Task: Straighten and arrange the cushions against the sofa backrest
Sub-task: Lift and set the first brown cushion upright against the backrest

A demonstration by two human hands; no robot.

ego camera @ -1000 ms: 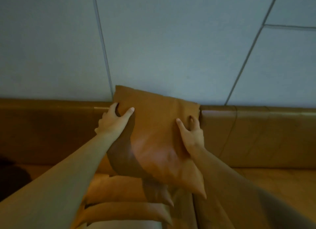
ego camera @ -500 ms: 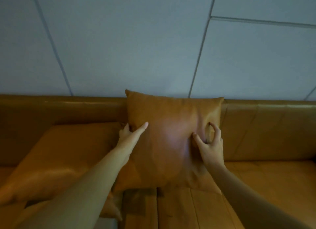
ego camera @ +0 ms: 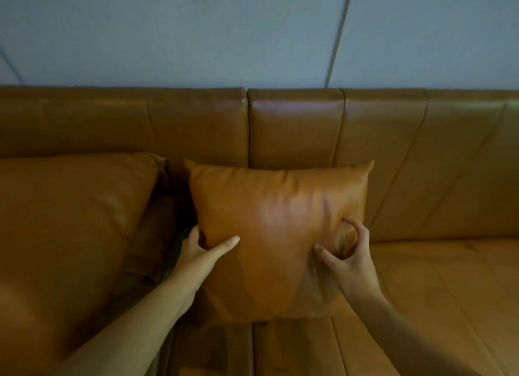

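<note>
A tan leather square cushion point(ego camera: 275, 224) stands on the sofa seat and leans against the sofa backrest point(ego camera: 295, 128), near the middle seam. My left hand point(ego camera: 202, 253) grips its lower left edge, thumb across the front. My right hand point(ego camera: 346, 256) pinches its lower right side between thumb and fingers. A larger tan cushion point(ego camera: 64, 224) leans against the backrest to the left, a dark gap between the two.
The tan leather sofa seat point(ego camera: 438, 285) stretches out to the right of the cushion. Behind the backrest rises a grey panelled wall point(ego camera: 224, 32) with thin seams.
The cushion has come down from above the backrest top and now rests lower against it on the seat. Both hands slid down to its lower sides. My view has shifted right and closer.
</note>
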